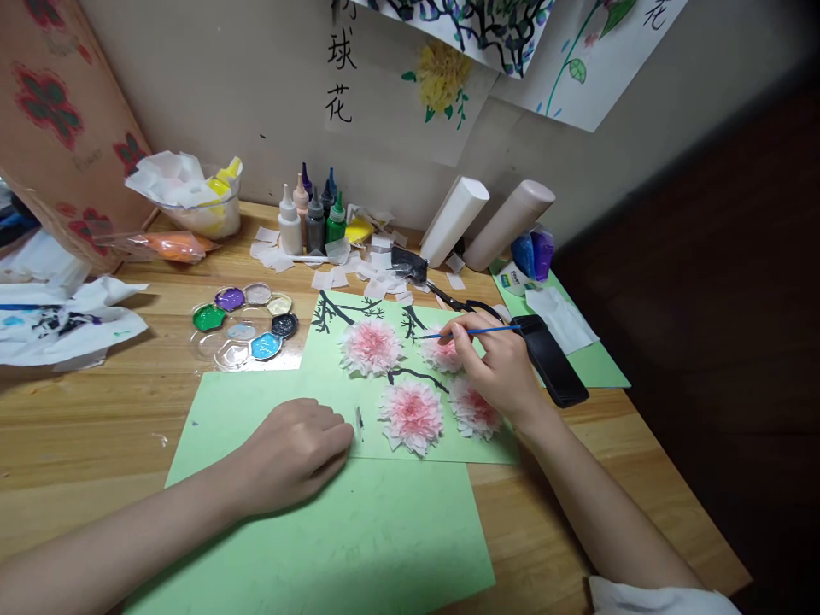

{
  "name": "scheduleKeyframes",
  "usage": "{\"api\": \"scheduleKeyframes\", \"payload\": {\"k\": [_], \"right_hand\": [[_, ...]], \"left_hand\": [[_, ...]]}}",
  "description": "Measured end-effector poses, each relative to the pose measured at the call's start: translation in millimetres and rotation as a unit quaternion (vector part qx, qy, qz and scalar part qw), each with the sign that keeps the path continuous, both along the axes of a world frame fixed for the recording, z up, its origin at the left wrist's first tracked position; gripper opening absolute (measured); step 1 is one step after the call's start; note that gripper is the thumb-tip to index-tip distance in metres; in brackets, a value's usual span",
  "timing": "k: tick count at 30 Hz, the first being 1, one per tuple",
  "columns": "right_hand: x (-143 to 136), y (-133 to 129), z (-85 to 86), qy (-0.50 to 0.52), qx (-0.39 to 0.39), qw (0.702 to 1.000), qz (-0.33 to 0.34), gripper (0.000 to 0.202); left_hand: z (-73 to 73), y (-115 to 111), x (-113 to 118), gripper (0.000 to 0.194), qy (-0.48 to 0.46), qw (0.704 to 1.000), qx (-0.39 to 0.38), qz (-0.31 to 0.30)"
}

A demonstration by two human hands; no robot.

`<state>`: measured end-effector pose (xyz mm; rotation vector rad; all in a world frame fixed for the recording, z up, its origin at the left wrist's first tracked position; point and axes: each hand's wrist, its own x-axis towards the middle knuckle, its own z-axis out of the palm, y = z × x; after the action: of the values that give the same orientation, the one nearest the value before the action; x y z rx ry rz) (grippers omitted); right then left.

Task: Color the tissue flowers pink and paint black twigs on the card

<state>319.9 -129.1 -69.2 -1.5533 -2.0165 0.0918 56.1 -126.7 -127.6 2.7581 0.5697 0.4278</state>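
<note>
Sheet (330, 367), green, on bench (96, 418); bears four flowers (371, 348), pink-centred, white-edged, ruffled, and black branches (415, 372). Right grip (496, 366) holds brush (490, 330), thin, blue, over sheet. Left grip (298, 448) curled; contents unclear.

The right hand (498, 363) hides bits of two pink flowers (470, 408) beneath it. High above it, a wall painting (477, 26) is cut off. The left hand (300, 448) hides its own fingertips.

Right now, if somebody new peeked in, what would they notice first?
Probably the four pink, fluffy flowers on the green sheet in the middle. Next, the right hand holding a blue paintbrush by the top-right flower, then the paint palette to the flowers' left.
</note>
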Motion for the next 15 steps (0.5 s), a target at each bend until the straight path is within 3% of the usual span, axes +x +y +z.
{"api": "scheduleKeyframes", "payload": {"k": [15], "right_hand": [[-3.2, -0.4, -11.7, -0.063, 0.059, 0.996, 0.036, 0.014]], "left_hand": [[-1.8, -0.2, -0.9, 0.022, -0.004, 1.0, -0.006, 0.001]]}}
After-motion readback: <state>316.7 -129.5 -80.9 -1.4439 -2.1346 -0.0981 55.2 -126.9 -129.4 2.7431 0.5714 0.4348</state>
